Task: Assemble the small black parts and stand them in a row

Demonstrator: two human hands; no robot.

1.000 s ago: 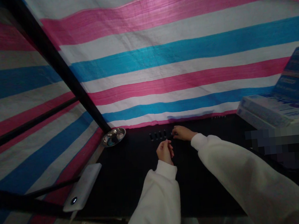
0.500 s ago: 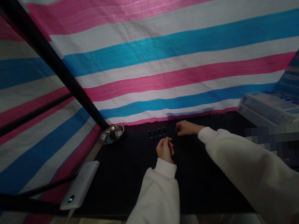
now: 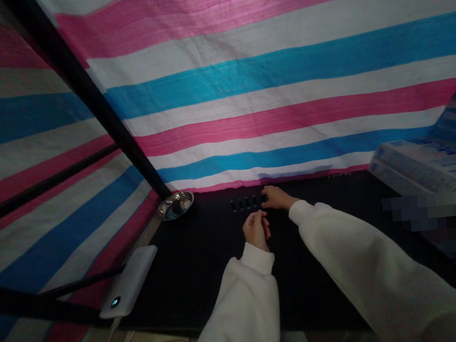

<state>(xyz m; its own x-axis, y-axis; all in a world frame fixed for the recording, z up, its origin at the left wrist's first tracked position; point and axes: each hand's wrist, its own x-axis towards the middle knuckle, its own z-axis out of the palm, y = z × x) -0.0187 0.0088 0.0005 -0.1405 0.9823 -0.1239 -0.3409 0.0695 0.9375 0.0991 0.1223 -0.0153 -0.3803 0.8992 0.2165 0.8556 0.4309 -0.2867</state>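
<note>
- Since the earlier frame, the right hand [image 3: 278, 197] has shifted toward 9 o'clock, closer to the row of four small dark pieces [image 3: 247, 202], while the left hand [image 3: 256, 227] keeps its place
- That move brings the small dark piece [image 3: 264, 197] at the right fingertips just beside the row's near end, so it now sits, I judge, almost as a fifth neighbour
- Right thumb and fingers appear pinched together on that piece, though its outline is mostly hidden
- Left fingers are loosely curled above the black table [image 3: 204, 259]; I cannot tell whether they enclose anything
- From the left hand, the row stands at 11 o'clock and the right hand near 1
- Farther out from the left hand, a metal bowl [image 3: 175, 205] lies between 9 and 10, a white device [image 3: 129, 282] between 8 and 9
- From the right hand, tiny bits [image 3: 339, 176] line the far edge toward 2, a box [image 3: 416, 163] at 3, the striped sheet [image 3: 263, 81] at 12
</note>
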